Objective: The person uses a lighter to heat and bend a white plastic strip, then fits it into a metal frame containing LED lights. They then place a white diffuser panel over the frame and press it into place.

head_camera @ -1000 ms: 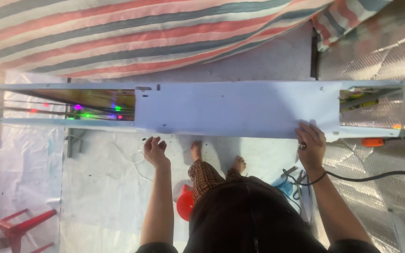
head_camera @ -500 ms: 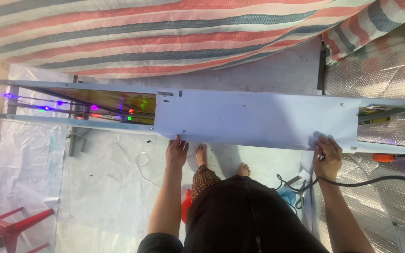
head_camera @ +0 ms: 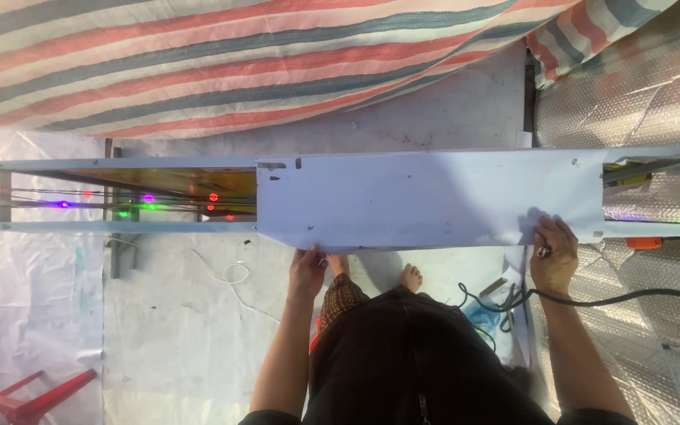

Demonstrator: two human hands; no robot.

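Left hand [head_camera: 308,270]: arm stretched forward — fingers curled, gripping the white panel's [head_camera: 426,198] near edge.
Right hand [head_camera: 554,253]: arm extended — flat on the panel, pinching a small tool.

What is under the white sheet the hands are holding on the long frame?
The white sheet covers the frame's middle. Beside it, wires and coloured lights show in the open frame. Whether they continue beneath is hidden. Both the left hand and right hand grip its near edge.
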